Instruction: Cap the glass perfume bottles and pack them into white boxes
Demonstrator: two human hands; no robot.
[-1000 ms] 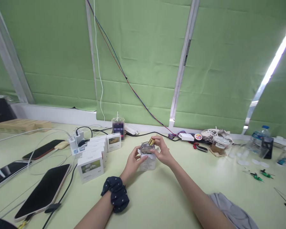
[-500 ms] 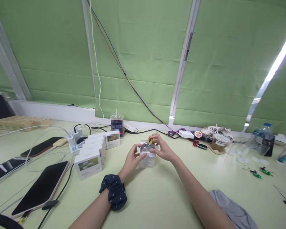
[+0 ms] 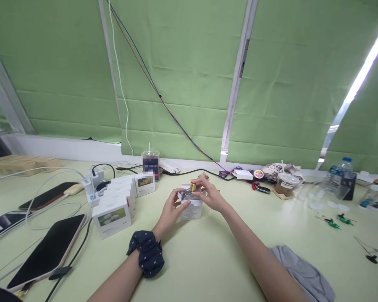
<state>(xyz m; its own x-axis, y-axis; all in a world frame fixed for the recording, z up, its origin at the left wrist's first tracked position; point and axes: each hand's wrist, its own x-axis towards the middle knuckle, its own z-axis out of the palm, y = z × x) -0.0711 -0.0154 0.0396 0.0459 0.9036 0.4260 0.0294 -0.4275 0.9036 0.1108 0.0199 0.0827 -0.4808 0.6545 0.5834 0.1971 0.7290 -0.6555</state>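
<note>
An open white carton (image 3: 192, 212) stands upright on the table in front of me. Inside it sits a clear glass bottle (image 3: 187, 195), partly hidden by the carton wall and my fingers. A shiny gold cap (image 3: 193, 187) rises above the bottle. My left hand (image 3: 170, 211) is wrapped round the left side of the carton, thumb across its front top edge. With thumb and fingertips, my right hand (image 3: 210, 194) pinches the gold cap from the right; its lower fingers are near the carton's top edge.
A row of similar white boxes (image 3: 111, 218) stands to the left, beside chargers and cables. Phones (image 3: 48, 251) lie further left. At the back are a lidded cup (image 3: 151, 165) and cables. To the right lie a drink cup (image 3: 286, 184), small green parts (image 3: 332, 223) and grey cloth (image 3: 299, 268).
The camera view has turned slightly, so the scene sits a little further left. Both hands keep their hold at the carton, and the right fingers stay on the gold cap.
</note>
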